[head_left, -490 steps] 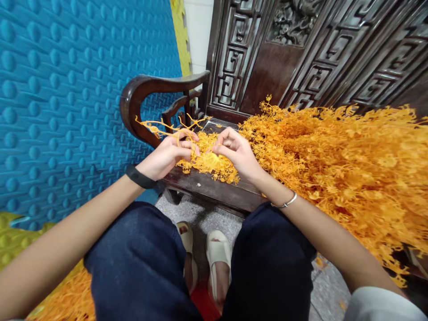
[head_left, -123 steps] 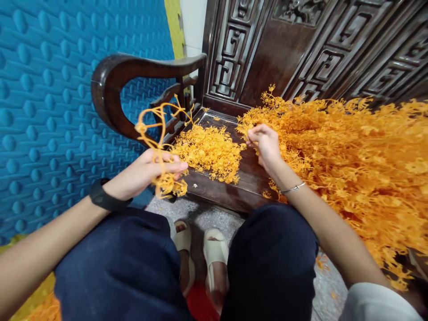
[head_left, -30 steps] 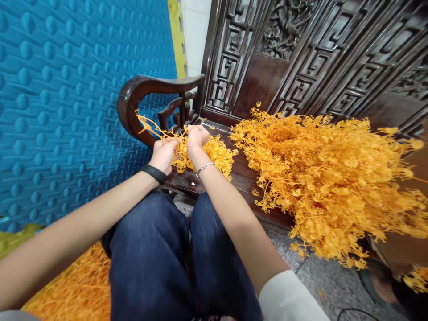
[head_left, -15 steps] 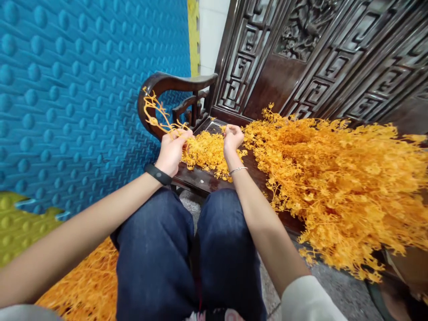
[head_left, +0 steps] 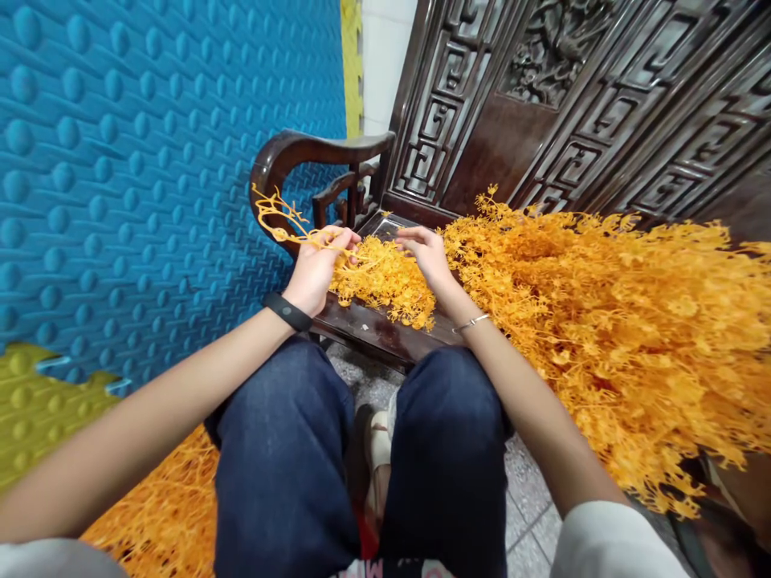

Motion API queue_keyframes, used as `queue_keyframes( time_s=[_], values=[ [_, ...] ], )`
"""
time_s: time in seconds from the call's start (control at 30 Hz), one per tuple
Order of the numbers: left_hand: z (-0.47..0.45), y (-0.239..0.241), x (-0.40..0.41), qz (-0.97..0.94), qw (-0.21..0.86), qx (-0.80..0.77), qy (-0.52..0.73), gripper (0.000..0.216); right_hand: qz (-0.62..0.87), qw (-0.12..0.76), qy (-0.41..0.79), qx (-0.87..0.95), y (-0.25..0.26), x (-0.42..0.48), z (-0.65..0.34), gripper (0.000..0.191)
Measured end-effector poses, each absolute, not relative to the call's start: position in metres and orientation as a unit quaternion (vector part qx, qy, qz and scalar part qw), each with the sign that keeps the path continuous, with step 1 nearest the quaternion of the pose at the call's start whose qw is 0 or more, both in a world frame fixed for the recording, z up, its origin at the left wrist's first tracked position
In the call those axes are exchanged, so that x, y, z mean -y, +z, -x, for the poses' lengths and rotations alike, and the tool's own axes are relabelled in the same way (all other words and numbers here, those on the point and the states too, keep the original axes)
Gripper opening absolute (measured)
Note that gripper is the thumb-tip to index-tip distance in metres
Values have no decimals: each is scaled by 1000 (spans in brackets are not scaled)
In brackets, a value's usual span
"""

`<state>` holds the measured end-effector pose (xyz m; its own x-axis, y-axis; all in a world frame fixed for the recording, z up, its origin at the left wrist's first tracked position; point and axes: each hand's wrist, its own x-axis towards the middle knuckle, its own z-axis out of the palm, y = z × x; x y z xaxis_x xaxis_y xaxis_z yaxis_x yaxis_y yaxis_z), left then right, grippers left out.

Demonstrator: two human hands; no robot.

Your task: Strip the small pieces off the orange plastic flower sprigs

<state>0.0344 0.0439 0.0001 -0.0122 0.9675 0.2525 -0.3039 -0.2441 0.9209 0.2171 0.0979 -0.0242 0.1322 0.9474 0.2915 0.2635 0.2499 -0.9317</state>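
My left hand (head_left: 314, 274) is closed on an orange-yellow branching stem (head_left: 280, 234), which looks like artificial foliage. Its thin, mostly bare twigs stick out to the left over the chair arm. Just right of that hand, a small heap of yellow sprigs (head_left: 385, 277) lies on the dark wooden seat (head_left: 377, 327). My right hand (head_left: 426, 254) hovers at the heap's right side, fingers stretched toward the left hand and thumb a little apart. Nothing shows between those fingers.
A big mass of orange foliage (head_left: 650, 337) covers the right of the bench. The carved backrest (head_left: 494, 152) rises behind, and a curved armrest (head_left: 331, 148) stands at left. Blue foam matting (head_left: 150, 160) fills the left. More orange stems (head_left: 160, 506) lie by my left leg.
My right hand has moved slightly right, and its fingers have gone from a pinch to stretched out. The stem in my left hand has tilted lower. My knees have spread apart.
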Motion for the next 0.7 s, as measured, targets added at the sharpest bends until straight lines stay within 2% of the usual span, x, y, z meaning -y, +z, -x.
queue_keyframes(
  time_s=[0.03, 0.13, 0.23, 0.33, 0.47, 0.53, 0.63, 0.7],
  values=[
    [-35, 0, -45, -475, 505, -343, 634, 16, 512, 514, 348, 594, -20, -89, -216, 9],
    [-37, 0, -49, -443, 482, -349, 671, 16, 468, 434, 442, 630, -8, -60, -210, 38],
    [-40, 1, -51, -415, 460, -351, 702, 15, 398, 377, 534, 644, 0, -39, -206, 44],
    [-47, 1, -51, -423, 456, -347, 701, 14, 377, 416, 515, 648, 3, -30, -204, 43],
    [-60, 3, -45, -466, 491, -335, 655, 16, 372, 489, 453, 646, 3, -31, -206, 28],
    [-65, 5, -40, -497, 529, -324, 607, 23, 359, 518, 421, 653, 4, -31, -210, 19],
    [-68, 6, -33, -542, 574, -317, 526, 36, 349, 532, 366, 679, 5, -28, -215, 14],
    [-67, 6, -32, -560, 584, -322, 492, 34, 357, 521, 347, 694, 4, -26, -220, 17]
  ],
)
